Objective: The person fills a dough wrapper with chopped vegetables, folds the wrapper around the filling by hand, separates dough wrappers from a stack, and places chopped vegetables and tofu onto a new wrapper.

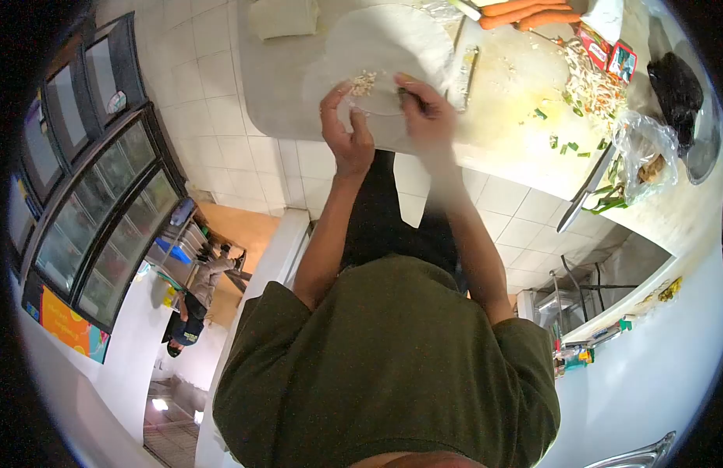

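Observation:
A thin, round white sheet of dough lies on the worktop in front of me. Near its left side sits a small heap of chopped pale filling. My left hand is beside this heap, thumb and forefinger apart at the near edge of the sheet. To the right, my right hand is over the sheet's near right part, smeared by motion. Its fingers are curled together, with something small and dark at them that I cannot make out. A narrow, flat strip-like piece lies right of the sheet.
A folded pale stack lies at the back left. At the right are carrots, shredded vegetables, red packets, a knife and a clear plastic bag. Another person is far off at the left.

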Motion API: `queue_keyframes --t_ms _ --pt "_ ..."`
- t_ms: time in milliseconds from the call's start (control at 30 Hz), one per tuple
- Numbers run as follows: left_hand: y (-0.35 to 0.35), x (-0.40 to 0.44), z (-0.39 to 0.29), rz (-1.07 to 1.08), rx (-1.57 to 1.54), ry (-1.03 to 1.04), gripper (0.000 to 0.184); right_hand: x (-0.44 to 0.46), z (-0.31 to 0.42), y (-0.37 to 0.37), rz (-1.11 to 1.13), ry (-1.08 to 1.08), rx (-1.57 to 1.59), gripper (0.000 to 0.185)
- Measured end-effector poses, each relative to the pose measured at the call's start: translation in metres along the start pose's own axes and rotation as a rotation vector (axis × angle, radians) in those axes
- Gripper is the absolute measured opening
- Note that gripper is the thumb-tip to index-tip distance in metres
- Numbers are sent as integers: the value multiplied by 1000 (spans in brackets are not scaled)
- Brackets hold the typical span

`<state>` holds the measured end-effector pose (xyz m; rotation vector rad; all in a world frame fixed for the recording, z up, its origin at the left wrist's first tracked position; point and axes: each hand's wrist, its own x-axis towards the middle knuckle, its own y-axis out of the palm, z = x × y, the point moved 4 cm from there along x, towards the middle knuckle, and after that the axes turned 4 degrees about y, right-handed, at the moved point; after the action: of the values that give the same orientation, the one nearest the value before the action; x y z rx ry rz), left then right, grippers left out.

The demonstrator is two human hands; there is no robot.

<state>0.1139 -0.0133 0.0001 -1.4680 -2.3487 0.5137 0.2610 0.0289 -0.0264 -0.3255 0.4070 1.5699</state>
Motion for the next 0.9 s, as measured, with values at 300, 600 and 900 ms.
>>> queue_keyframes --t_ms 300,600,900 --pt "-17 -8 56 451 484 302 55 -14 17 39 262 -353 -650 54" --pt "-28 -7 48 502 435 448 49 -11 -3 21 394 -577 -1110 56" --pt "-18 3 52 594 505 530 48 -29 16 -127 -139 -395 -1051 61"
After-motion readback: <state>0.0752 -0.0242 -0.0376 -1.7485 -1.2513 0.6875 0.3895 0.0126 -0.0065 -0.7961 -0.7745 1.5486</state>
